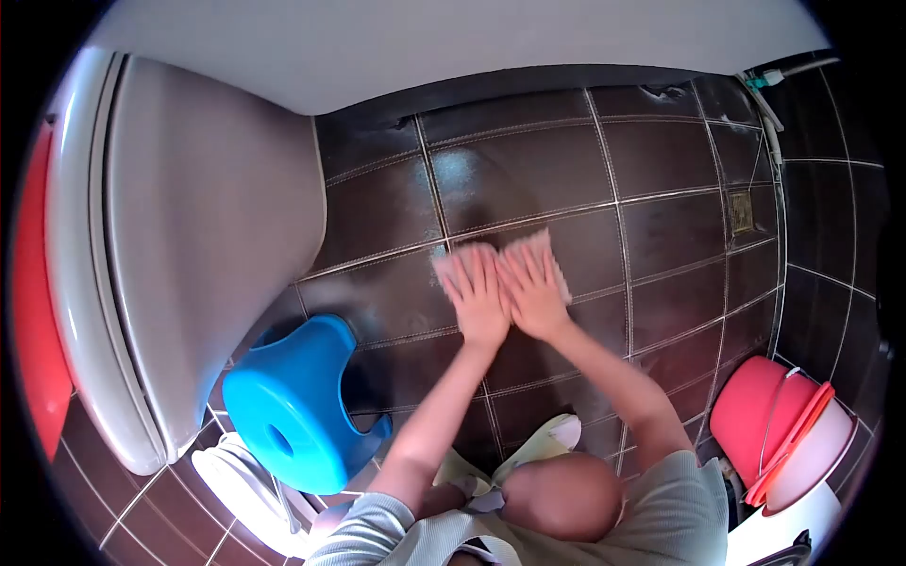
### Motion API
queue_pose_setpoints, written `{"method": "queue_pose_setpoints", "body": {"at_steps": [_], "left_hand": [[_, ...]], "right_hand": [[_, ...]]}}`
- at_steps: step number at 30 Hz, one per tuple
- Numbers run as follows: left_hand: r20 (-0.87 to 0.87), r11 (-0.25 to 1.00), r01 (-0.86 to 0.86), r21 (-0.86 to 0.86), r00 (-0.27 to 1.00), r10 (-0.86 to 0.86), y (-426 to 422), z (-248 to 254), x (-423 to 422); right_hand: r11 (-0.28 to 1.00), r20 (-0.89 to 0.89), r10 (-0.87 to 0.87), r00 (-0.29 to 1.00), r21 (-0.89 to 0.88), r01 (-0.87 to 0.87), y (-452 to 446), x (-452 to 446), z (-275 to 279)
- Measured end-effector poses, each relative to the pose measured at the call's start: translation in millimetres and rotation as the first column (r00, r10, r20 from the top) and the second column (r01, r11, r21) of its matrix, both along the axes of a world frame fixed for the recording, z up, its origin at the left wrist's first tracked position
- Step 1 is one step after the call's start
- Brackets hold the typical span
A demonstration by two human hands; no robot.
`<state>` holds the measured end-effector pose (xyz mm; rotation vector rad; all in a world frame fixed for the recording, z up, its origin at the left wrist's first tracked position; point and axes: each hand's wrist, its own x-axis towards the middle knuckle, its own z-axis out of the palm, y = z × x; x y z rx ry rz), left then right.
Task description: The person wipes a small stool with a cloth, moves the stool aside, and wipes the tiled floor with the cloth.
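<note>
A pale pink cloth (540, 241) lies spread on the dark tiled floor (528, 179). My left hand (478, 294) presses flat on its left part, fingers stretched out. Beside it, nearly touching at the thumbs, my right hand (532, 291) rests flat on the right part, its fingers also spread. The hands hide the middle of the cloth, so I cannot tell whether it is one piece or two. Just ahead of my left hand, a bluish-white patch (455, 175) shows on the tiles.
A blue plastic stool (283, 415) stands at the left, near a toilet-like grey fixture (208, 189). White slippers or a white object (247, 491) lie below it. A red bucket (755, 415) sits at the lower right. A floor drain (742, 211) is near the right wall.
</note>
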<state>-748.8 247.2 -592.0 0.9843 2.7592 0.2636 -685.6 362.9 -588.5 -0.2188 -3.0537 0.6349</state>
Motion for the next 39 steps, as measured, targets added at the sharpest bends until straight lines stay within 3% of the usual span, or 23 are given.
{"method": "queue_pose_setpoints", "body": {"at_steps": [4,7,9,11,15,19,23,26,29,32,36,38,39], "left_hand": [[0.074,0.999,0.033,-0.007,0.997,-0.032,-24.9,6.5,30.0],[-0.036,0.992,0.044,-0.116,0.998,-0.049,-8.2,3.0,-19.5],[-0.196,0.998,0.019,-0.067,0.98,-0.032,10.8,-13.7,-67.5],[-0.266,1.0,0.024,-0.003,0.964,-0.024,38.7,-28.8,-117.9],[-0.064,0.988,0.035,-0.151,0.997,-0.045,102.0,-18.6,-168.3],[-0.011,0.969,0.132,-0.211,0.991,-0.137,130.4,-11.6,-133.5],[-0.12,0.972,0.235,-0.006,0.965,-0.234,127.4,-16.4,-46.9],[-0.038,0.971,0.233,0.058,0.972,-0.232,104.2,-10.6,24.8],[0.018,0.963,0.266,-0.047,0.964,-0.266,77.4,-4.8,52.2],[-0.121,0.955,0.211,-0.209,0.963,-0.24,81.8,-7.4,30.2],[-0.36,0.966,0.21,-0.149,0.898,-0.251,118.9,-21.6,-60.6],[-0.273,0.963,0.27,0.028,0.928,-0.252,149.2,-31.9,-109.3],[-0.21,0.968,0.251,0.0,0.947,-0.245,170.0,-30.5,-122.1]], "right_hand": [[0.997,0.03,0.079,0.996,0.007,-0.08,-16.2,29.7,0.7],[0.99,-0.006,0.137,0.991,-0.026,-0.137,6.5,-20.7,2.6],[0.996,-0.144,0.086,0.986,-0.021,-0.09,24.6,-71.5,-7.2],[0.993,-0.141,0.066,0.988,0.102,-0.052,48.2,-117.7,-13.2],[0.985,-0.233,-0.032,0.972,0.157,0.07,93.5,-151.4,-25.9],[0.983,-0.175,-0.101,0.979,0.135,0.125,123.0,-109.9,-22.3],[0.983,-0.092,-0.174,0.98,0.051,0.179,112.4,-18.0,-8.3],[0.975,-0.035,-0.218,0.975,0.027,0.219,81.3,49.4,-1.1],[0.966,0.028,-0.224,0.974,0.136,0.219,54.7,76.6,-3.9],[0.989,-0.039,-0.147,0.988,-0.019,0.146,65.1,48.5,-5.1],[0.994,-0.181,-0.103,0.978,0.01,0.106,114.4,-37.2,-10.1],[0.977,-0.156,-0.149,0.977,0.128,0.17,147.1,-72.4,-19.7],[0.957,-0.223,-0.238,0.946,0.113,0.267,160.1,-83.8,-34.8]]}}
